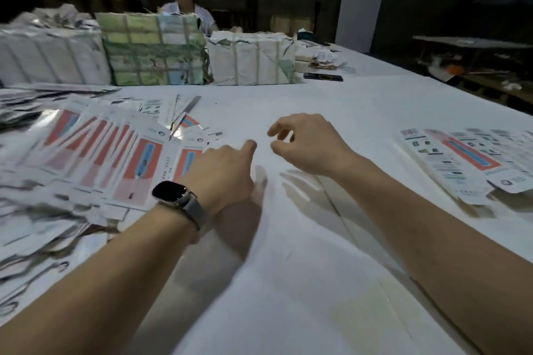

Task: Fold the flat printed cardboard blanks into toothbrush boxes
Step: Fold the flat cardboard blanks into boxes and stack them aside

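A wide heap of flat printed blanks (95, 153), white with red and blue panels, covers the table's left side. Folded toothbrush boxes (467, 161) lie in a row at the right. My left hand (222, 173), with a watch on its wrist, hovers at the heap's right edge, its fingers loosely curled and nothing in them. My right hand (305, 141) hangs over the bare white table (331, 101) between the heap and the boxes, thumb and fingers bent and apart, holding nothing.
Three wrapped and strapped bundles (150, 49) stand across the back of the table. A dark phone (323, 77) lies beside them. A person (187, 6) sits behind the bundles. A second table (473, 42) is at the far right.
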`<state>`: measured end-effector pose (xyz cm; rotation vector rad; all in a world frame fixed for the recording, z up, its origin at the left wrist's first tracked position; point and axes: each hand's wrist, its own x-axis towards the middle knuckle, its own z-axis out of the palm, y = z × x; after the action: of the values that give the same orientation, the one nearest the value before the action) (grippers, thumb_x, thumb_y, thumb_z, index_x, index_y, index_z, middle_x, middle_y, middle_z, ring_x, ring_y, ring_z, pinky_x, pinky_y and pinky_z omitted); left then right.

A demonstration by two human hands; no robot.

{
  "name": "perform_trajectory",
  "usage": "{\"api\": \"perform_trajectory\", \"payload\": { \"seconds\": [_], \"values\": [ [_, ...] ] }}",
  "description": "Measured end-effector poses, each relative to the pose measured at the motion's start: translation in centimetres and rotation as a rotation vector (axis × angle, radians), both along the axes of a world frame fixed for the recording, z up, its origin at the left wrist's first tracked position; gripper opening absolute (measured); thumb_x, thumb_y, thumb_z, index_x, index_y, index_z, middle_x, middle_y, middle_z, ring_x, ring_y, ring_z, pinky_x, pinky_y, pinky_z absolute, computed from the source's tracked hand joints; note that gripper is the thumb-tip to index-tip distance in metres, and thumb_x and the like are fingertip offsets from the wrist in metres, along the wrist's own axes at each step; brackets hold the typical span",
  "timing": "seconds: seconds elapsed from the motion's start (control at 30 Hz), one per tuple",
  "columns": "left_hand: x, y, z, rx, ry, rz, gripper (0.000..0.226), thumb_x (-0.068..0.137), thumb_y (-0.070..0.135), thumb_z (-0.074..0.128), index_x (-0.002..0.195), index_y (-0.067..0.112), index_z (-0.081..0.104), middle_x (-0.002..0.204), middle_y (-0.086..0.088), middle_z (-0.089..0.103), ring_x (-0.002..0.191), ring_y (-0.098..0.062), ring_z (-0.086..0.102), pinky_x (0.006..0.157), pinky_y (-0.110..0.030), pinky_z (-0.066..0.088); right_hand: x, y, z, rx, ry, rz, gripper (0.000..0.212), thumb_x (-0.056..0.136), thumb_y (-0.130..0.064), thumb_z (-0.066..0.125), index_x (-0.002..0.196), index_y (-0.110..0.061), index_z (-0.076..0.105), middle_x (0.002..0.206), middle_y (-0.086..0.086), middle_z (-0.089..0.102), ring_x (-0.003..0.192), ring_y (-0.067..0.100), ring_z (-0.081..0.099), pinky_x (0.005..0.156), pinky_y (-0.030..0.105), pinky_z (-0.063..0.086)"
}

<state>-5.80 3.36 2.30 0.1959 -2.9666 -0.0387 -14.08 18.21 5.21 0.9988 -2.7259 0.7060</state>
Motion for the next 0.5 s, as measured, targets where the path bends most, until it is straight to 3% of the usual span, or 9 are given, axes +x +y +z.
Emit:
{"api": "perform_trajectory", "payload": {
  "seconds": [0.1,0.17,0.23,0.3,0.33,0.4,0.5],
  "values": [
    [-0.4,0.3,0.9,0.134,0.084,-0.046,0.059,0.090,0.010,0.047,0.145,0.021,0.028,0.077,-0.001,0.044,0.075,-0.029,0.049,0.055,-0.034,0.032,0.7,-0.8,-0.5,-0.118,-0.004,0.051,0.028,0.086,-0.028,0.061,0.112,-0.033,0.068,0.093,-0.014,0.068,0.090,0.016,0.062,0.088,0.038,0.051],
    [-0.5,0.5,1.8,0.280,0.141,-0.054,0.066,0.090,0.005,0.043,0.150,0.024,0.023,0.076,-0.002,0.047,0.067,-0.024,0.047,0.050,-0.032,0.029,0.8,-0.8,-0.5,-0.257,0.010,0.040,0.030,0.085,-0.024,0.062,0.114,-0.032,0.065,0.084,-0.015,0.066,0.086,0.018,0.063,0.085,0.038,0.052],
    [-0.6,0.4,2.8,0.469,0.227,-0.027,0.069,0.090,0.005,0.043,0.151,0.029,0.023,0.101,-0.012,0.062,0.074,-0.024,0.055,0.053,-0.031,0.037,0.4,-0.6,-0.3,-0.414,0.029,0.002,0.030,0.086,-0.023,0.064,0.116,-0.029,0.063,0.079,-0.015,0.063,0.080,0.017,0.063,0.081,0.037,0.052],
    [-0.4,0.4,3.9,0.751,0.313,-0.028,0.062,0.091,0.008,0.046,0.149,0.028,0.034,0.125,-0.005,0.065,0.094,-0.027,0.064,0.063,-0.031,0.047,-0.2,-0.2,0.1,-0.544,0.029,-0.032,0.029,0.089,-0.022,0.064,0.117,-0.027,0.060,0.076,-0.012,0.061,0.072,0.006,0.060,0.073,0.032,0.049],
    [-0.3,0.5,4.4,0.941,0.336,-0.059,0.056,0.092,0.008,0.047,0.144,0.027,0.043,0.121,0.002,0.070,0.095,-0.024,0.069,0.065,-0.031,0.052,-0.5,-0.1,0.3,-0.592,0.022,-0.044,0.029,0.090,-0.023,0.063,0.118,-0.028,0.059,0.075,-0.011,0.060,0.069,0.002,0.057,0.070,0.028,0.047],
    [0.1,0.6,5.1,1.255,0.332,-0.129,0.049,0.090,0.001,0.047,0.131,0.025,0.058,0.100,0.008,0.076,0.082,-0.017,0.074,0.055,-0.030,0.057,-1.0,0.2,0.8,-0.665,0.001,-0.049,0.029,0.093,-0.024,0.061,0.120,-0.030,0.057,0.073,-0.011,0.056,0.066,-0.002,0.054,0.066,0.024,0.044],
    [0.3,0.6,5.3,1.484,0.294,-0.203,0.056,0.087,-0.005,0.043,0.128,0.029,0.062,0.098,0.000,0.076,0.078,-0.021,0.070,0.054,-0.029,0.055,-1.2,0.4,1.4,-0.717,-0.032,-0.013,0.029,0.096,-0.025,0.059,0.124,-0.030,0.059,0.070,-0.007,0.052,0.067,0.003,0.053,0.073,0.034,0.055]
  ]
}}
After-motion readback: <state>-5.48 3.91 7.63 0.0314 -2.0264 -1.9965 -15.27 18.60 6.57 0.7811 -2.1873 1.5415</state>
